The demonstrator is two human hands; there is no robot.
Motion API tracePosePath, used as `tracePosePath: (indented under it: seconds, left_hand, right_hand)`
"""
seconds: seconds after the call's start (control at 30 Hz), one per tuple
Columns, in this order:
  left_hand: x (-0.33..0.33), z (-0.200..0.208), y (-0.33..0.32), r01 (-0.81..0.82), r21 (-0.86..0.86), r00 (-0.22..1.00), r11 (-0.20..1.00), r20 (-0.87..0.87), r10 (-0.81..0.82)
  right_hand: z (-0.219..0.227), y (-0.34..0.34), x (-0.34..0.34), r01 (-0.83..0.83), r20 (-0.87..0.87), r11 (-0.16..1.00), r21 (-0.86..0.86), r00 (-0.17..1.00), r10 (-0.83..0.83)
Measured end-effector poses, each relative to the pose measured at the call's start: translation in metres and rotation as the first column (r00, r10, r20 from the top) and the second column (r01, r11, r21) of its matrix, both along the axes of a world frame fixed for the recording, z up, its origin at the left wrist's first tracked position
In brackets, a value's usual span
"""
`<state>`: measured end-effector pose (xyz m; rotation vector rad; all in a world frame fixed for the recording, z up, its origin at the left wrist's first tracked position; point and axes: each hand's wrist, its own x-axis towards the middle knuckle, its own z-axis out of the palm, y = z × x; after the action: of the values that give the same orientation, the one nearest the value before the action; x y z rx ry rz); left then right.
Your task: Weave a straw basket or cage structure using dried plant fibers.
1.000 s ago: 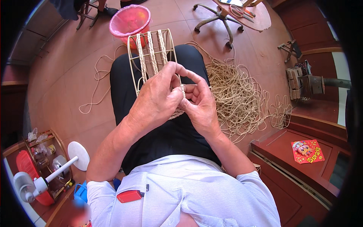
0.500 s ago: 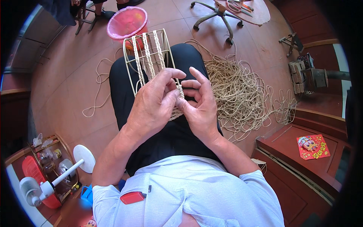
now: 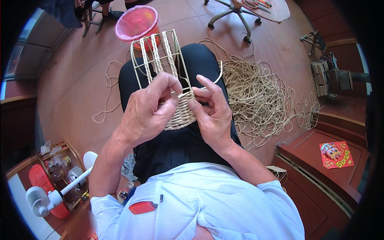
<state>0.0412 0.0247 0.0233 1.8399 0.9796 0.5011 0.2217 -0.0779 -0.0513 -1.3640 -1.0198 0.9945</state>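
Slack could creep into the top row of the half-woven frame (image 3: 181,114), propped on the lap (image 3: 200,60), if the loose strand (image 3: 220,73) isn't kept taut. Right hand (image 3: 214,116) is part-open, thumb laid against the weave; left hand (image 3: 148,106)'s curled. Whether either's clamped can't be told.

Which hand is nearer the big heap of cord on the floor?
The right hand: it is just left of the heap of cord, at the right edge of the woven section; the left hand is farther left.
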Motion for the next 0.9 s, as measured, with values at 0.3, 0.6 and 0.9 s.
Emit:
tracePosePath:
  seconds: [0.3,0.6,0.9]
  left_hand:
    - [-0.016,-0.001,-0.019,0.418,0.699,0.848,0.58,-0.529,0.027]
    - [-0.02,0.015,-0.034,0.458,0.738,0.658,0.495,-0.656,0.369]
    - [-0.056,0.005,-0.037,0.339,0.715,0.562,0.611,-0.675,0.478]
  right_hand:
    - [0.012,0.006,0.007,0.033,0.509,0.977,0.213,0.849,-0.14]
    - [0.011,0.008,0.011,-0.002,0.585,0.968,0.252,0.797,-0.151]
    - [0.011,0.016,0.011,-0.173,0.714,0.93,0.324,0.69,-0.12]
